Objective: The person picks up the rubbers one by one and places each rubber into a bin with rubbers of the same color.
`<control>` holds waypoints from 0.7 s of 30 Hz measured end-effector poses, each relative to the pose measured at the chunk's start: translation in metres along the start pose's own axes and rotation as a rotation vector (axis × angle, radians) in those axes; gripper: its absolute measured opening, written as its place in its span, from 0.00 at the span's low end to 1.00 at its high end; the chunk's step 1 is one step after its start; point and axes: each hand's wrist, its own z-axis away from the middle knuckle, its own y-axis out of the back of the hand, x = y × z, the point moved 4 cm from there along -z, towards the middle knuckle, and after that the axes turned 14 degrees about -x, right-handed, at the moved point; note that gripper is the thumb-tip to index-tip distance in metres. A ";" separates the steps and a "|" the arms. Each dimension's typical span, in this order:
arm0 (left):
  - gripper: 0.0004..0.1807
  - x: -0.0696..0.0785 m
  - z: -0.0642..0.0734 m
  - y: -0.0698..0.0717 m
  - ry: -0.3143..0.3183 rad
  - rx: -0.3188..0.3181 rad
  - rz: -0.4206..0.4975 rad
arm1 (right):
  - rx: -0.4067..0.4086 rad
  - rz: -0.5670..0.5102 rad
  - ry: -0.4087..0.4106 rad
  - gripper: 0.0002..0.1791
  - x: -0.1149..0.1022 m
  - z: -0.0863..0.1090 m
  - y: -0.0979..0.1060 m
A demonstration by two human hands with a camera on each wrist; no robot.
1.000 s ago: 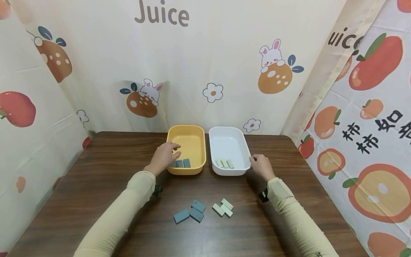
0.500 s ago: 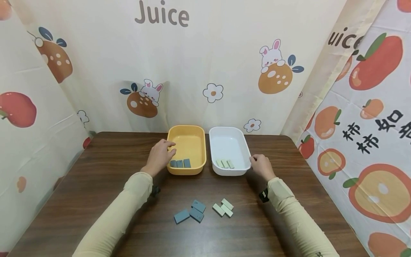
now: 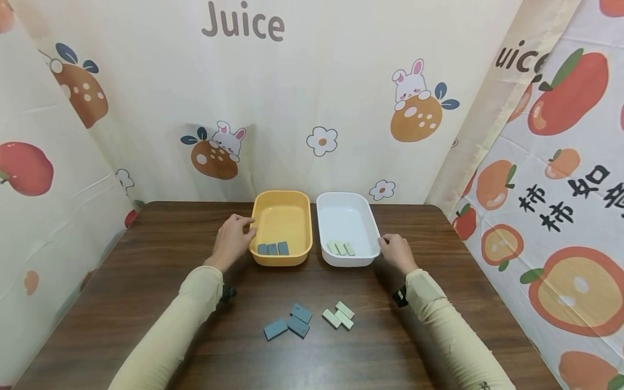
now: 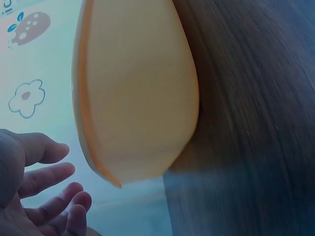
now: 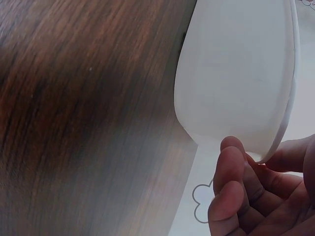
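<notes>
My left hand (image 3: 230,242) is at the left rim of a yellow plastic bin (image 3: 283,219), fingers loosely bent and holding nothing. The left wrist view has the fingers (image 4: 49,177) spread apart, beside the end of the yellow bin (image 4: 138,93). With thumb and fingertips my right hand (image 3: 397,253) pinches the right rim of a white plastic bin (image 3: 345,219); the right wrist view shows the thumb and fingers on either side of the rim of the white bin (image 5: 236,73). Three blue-grey blocks (image 3: 273,248) lie in the yellow bin, three pale green blocks (image 3: 341,248) in the white one.
Nearer on the dark wood table (image 3: 219,352) lie three loose blue-grey blocks (image 3: 275,329) and, to their right, three loose pale green blocks (image 3: 331,318). Both bins stand side by side at the back edge, against a fruit-printed curtain (image 3: 292,97).
From over the yellow bin, my left hand has moved left to its left rim, uncovering the blue-grey blocks inside. My right hand has stayed on the white bin's rim.
</notes>
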 end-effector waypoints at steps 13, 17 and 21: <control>0.20 -0.017 0.005 -0.002 0.017 0.009 -0.012 | -0.010 -0.015 -0.007 0.21 0.001 -0.002 0.000; 0.21 -0.021 0.006 -0.006 0.015 0.007 -0.016 | -0.007 -0.021 0.004 0.20 0.001 -0.002 0.000; 0.22 -0.023 0.008 -0.009 0.021 -0.005 0.002 | -0.011 -0.027 0.007 0.20 0.001 -0.001 -0.001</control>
